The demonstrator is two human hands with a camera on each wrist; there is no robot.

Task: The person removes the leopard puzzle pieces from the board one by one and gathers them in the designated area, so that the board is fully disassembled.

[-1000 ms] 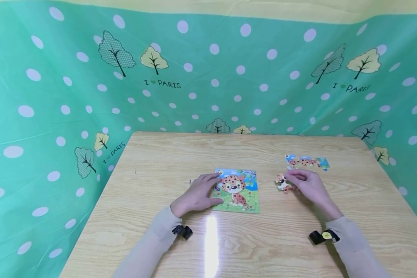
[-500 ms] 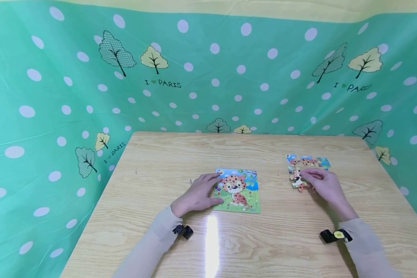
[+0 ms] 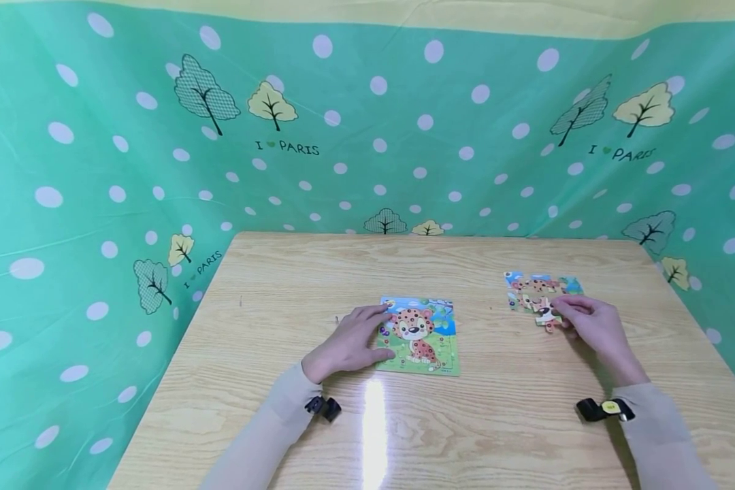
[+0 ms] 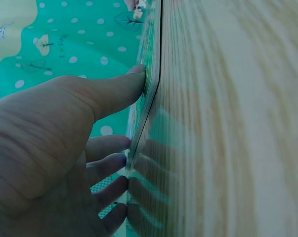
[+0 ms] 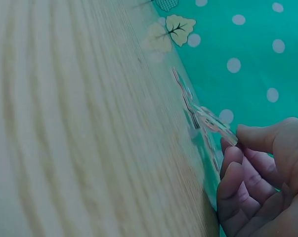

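Left hand (image 3: 347, 346): palm down, fingers (image 4: 106, 165) straight and slightly spread, thumb (image 4: 109, 91) extended; forearm in a beige sleeve (image 3: 263, 422) runs back toward the near edge, a black wrist unit (image 3: 322, 407) at the cuff. Right hand (image 3: 591, 325): reaches forward and to the right, fingers (image 5: 247, 170) curled, thumb (image 5: 260, 136) meeting the fingertips in a pinch; knuckles up, wrist straight. Right forearm likewise in a beige sleeve (image 3: 661, 435), with a black strap (image 3: 605, 409) at the wrist. The two hands lie well apart.
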